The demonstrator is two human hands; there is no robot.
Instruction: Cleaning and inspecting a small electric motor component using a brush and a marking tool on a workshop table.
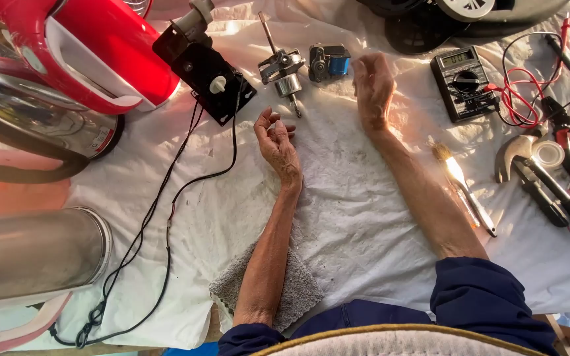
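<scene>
Both hands empty beside the motor [282, 68]: left hand [276, 140] loosely curled, right hand [373, 86] open; the fan [450, 16] beyond is cut off.

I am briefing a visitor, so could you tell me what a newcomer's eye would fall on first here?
Probably the glossy red plastic appliance housing at the upper left, above a shiny steel kettle. At the centre both bare hands rest empty on the white cloth: the left hand curled, the right hand beside a small metal motor with a shaft. A black multimeter with red leads lies to the right.
</scene>
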